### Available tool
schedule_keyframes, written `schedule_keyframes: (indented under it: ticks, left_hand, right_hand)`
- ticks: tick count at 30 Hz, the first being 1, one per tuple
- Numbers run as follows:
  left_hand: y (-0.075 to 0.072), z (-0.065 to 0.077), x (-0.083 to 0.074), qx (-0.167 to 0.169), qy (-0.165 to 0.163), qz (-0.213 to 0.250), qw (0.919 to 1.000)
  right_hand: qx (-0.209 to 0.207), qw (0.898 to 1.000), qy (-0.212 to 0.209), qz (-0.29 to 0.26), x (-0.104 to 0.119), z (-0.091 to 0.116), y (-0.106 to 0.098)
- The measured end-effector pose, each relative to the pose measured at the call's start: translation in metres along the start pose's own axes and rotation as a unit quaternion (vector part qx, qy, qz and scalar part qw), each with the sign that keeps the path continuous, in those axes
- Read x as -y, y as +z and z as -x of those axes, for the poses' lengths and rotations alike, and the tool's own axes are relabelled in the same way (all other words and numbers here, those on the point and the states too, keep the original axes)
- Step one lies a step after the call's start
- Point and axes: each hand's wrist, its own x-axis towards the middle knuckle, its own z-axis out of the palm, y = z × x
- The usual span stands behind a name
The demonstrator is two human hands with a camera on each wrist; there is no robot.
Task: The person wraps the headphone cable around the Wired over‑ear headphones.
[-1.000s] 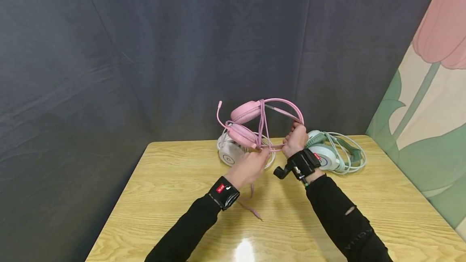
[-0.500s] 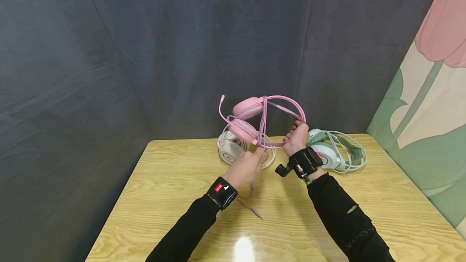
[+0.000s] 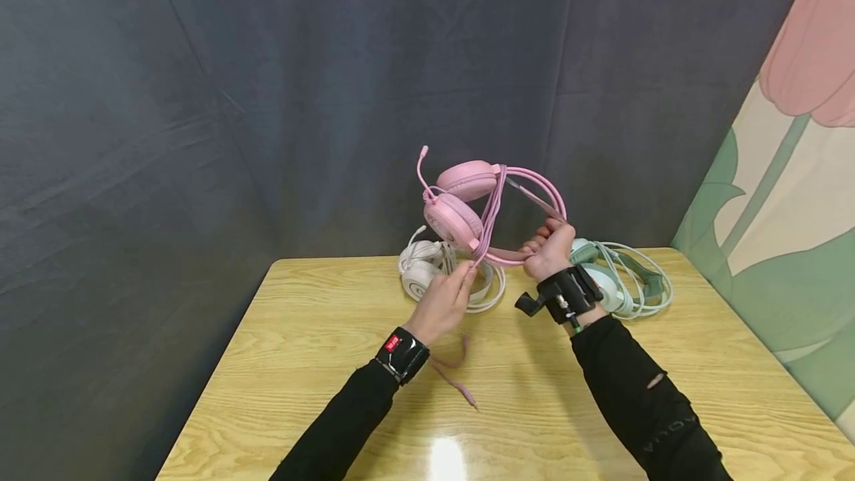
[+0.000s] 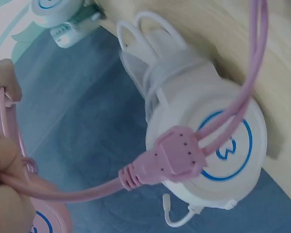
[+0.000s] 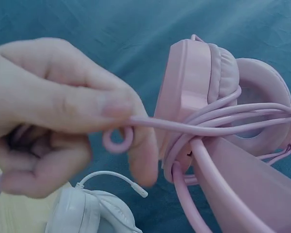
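Note:
A pink headset (image 3: 453, 220) with a microphone boom is held up over the back of the table, earcups to the left. My right hand (image 3: 551, 251) grips its headband. A pink cable (image 5: 184, 127) wraps in several turns around the headset beside the earcups. My left hand (image 3: 442, 304) pinches this cable between thumb and fingers, just below the wraps, and a small loop of it shows under the fingertips in the right wrist view. Past the left hand, the cable runs to a pink splitter (image 4: 177, 154) and parts into two strands. One plug end (image 3: 465, 395) hangs low over the table.
Behind my left hand, a white headset (image 3: 417, 278) with its cable coiled lies on the wooden table (image 3: 320, 362). A green and white headset (image 3: 604, 284) lies to the right, close behind my right wrist. A dark curtain (image 3: 401, 95) hangs at the back.
The pink headset has risen and shifted slightly right with my right hand, its earcups tilting upward. My left hand has moved slightly left, drawing the cable away from the wraps.

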Motion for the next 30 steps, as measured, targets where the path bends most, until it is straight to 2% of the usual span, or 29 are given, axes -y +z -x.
schedule_keyframes:
  ticks: [3, 5, 7, 10, 13, 16, 18, 21, 27, 30]
  left_hand:
    - [-0.001, 0.004, 0.001, -0.036, 0.000, -0.007, 0.9993]
    - [-0.001, 0.008, 0.002, -0.038, -0.001, -0.018, 0.9991]
    - [-0.001, 0.012, 0.005, -0.017, -0.004, -0.024, 0.9996]
    - [-0.001, 0.015, 0.011, 0.039, -0.015, -0.021, 0.9989]
    - [-0.003, 0.015, 0.022, 0.085, -0.057, 0.023, 0.9945]
    - [-0.007, 0.014, 0.037, 0.101, -0.100, 0.062, 0.9879]
    - [-0.010, 0.013, 0.046, 0.101, -0.117, 0.082, 0.9847]
    - [-0.016, 0.010, 0.055, 0.090, -0.125, 0.104, 0.9826]
    - [-0.021, 0.003, 0.061, 0.090, -0.160, 0.192, 0.9641]
    - [-0.022, -0.001, 0.062, 0.079, -0.170, 0.196, 0.9625]
  right_hand:
    - [-0.011, 1.000, -0.009, -0.025, 0.005, -0.002, -0.001]
    - [-0.018, 0.999, -0.019, -0.045, 0.008, -0.004, -0.003]
    - [-0.026, 0.997, -0.023, -0.065, 0.011, -0.005, -0.005]
    - [-0.017, 0.996, -0.009, -0.084, 0.014, -0.007, -0.007]
    - [0.010, 0.994, 0.020, -0.109, 0.019, -0.007, -0.009]
    - [0.049, 0.989, 0.053, -0.126, 0.027, -0.008, -0.011]
    - [0.066, 0.987, 0.076, -0.122, 0.031, -0.008, -0.012]
    - [0.092, 0.984, 0.103, -0.110, 0.035, -0.009, -0.013]
    - [0.131, 0.970, 0.176, -0.102, 0.034, -0.011, -0.015]
    - [0.160, 0.962, 0.205, -0.084, 0.032, -0.009, -0.014]
